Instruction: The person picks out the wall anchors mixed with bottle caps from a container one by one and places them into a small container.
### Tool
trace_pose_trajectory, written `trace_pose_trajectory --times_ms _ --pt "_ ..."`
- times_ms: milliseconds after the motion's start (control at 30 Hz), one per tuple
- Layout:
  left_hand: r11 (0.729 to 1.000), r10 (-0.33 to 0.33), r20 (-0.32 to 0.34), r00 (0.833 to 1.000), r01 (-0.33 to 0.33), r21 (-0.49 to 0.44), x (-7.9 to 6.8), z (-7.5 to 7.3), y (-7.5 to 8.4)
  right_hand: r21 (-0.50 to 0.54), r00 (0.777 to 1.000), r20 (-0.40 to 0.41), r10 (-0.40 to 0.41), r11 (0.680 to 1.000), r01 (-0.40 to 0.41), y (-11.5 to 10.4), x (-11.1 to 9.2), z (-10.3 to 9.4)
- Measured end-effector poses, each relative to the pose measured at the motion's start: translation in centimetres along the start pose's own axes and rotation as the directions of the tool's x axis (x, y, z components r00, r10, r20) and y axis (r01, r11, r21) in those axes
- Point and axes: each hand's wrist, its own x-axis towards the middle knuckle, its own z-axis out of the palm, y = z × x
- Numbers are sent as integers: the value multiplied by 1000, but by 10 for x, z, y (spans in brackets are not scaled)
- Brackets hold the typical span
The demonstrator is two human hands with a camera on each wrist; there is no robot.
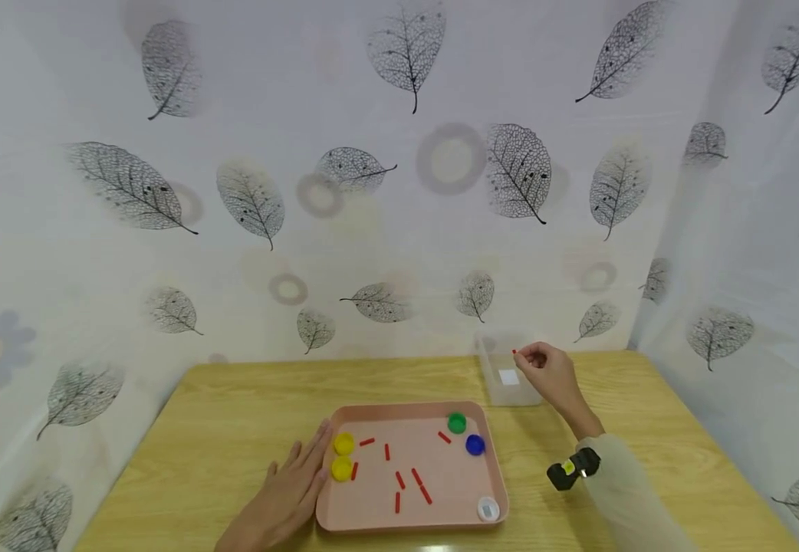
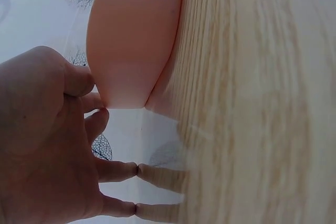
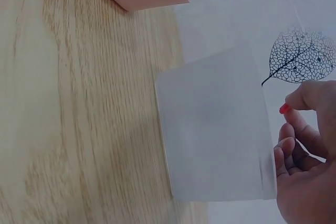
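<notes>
My right hand (image 1: 550, 373) pinches a small red piece (image 3: 284, 109) between thumb and finger above the translucent plastic box (image 3: 210, 135) at the back right; only the piece's end shows. My left hand (image 1: 282, 494) rests against the left edge of the pink tray (image 1: 451, 479), its fingers extended and spread. Several short red sticks (image 1: 400, 481) lie scattered in that tray. Inside its left edge are two yellow caps (image 1: 341, 468). A green cap (image 1: 457, 423) and a blue cap (image 1: 475, 445) sit at the back right, with a white cap (image 1: 488, 509) in the front right corner.
Tray and box both stand on a wood-grain table (image 1: 254, 391). Behind and beside it hangs a pale curtain (image 1: 386, 238) with a leaf print. A white square (image 1: 508, 377) shows in the box. A black device (image 1: 572, 469) is worn at the right wrist.
</notes>
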Motion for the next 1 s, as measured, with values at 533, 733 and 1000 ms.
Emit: trace_pose_trajectory --times_ms 533,733,1000 --pt "1000 8 9 1000 -8 -13 -3 -1 0 -19 999 -27 -34 999 34 2 -2 3" --pt "1000 -2 17 1000 2 -14 -3 -2 0 26 998 -32 -49 998 49 -12 -12 0" --pt "1000 -1 22 1000 1 -15 -2 -3 -1 151 994 -38 -107 982 111 -38 -39 0"
